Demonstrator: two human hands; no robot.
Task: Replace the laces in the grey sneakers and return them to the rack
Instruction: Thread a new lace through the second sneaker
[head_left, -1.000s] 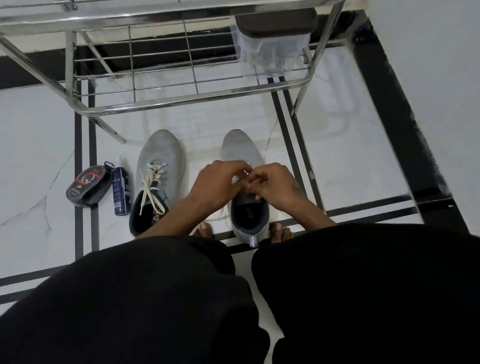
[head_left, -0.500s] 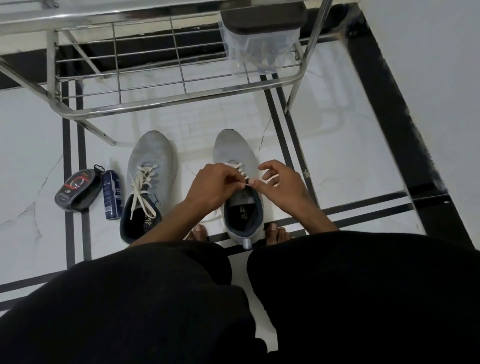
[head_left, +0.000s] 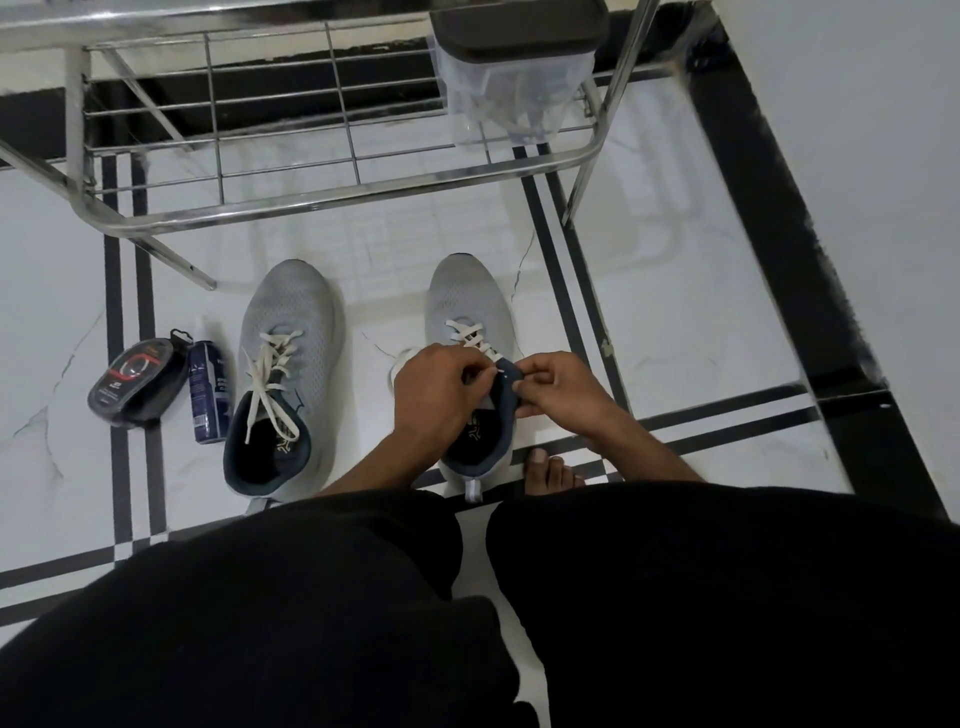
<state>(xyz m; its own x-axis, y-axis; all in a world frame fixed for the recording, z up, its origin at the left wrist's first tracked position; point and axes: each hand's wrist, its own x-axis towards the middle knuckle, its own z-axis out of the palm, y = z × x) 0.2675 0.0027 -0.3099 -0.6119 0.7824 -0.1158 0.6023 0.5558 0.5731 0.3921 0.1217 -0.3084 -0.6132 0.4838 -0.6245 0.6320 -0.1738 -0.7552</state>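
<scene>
Both hands, left hand (head_left: 434, 395) and right hand (head_left: 558, 384), pinched the white lace (head_left: 475, 338) over the right sneaker (head_left: 467, 301), hiding its tongue; a shoe-polish case (head_left: 137, 382) and spray can (head_left: 208, 395) lay beside the left sneaker (head_left: 291, 322).

Right hand (head_left: 558, 384) drawn back to the right sneaker (head_left: 470, 312) collar, more cream lace (head_left: 470, 335) uncovered

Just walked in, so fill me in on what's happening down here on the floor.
A person is lacing the right-hand grey mesh sneaker on the white tiled floor. The left hand and right hand both pinch the white lace near the tongue; only the lower eyelets are threaded. The other grey mesh sneaker already has its lace in, untied. Neither shoe is on the steel wire rack yet.
</scene>
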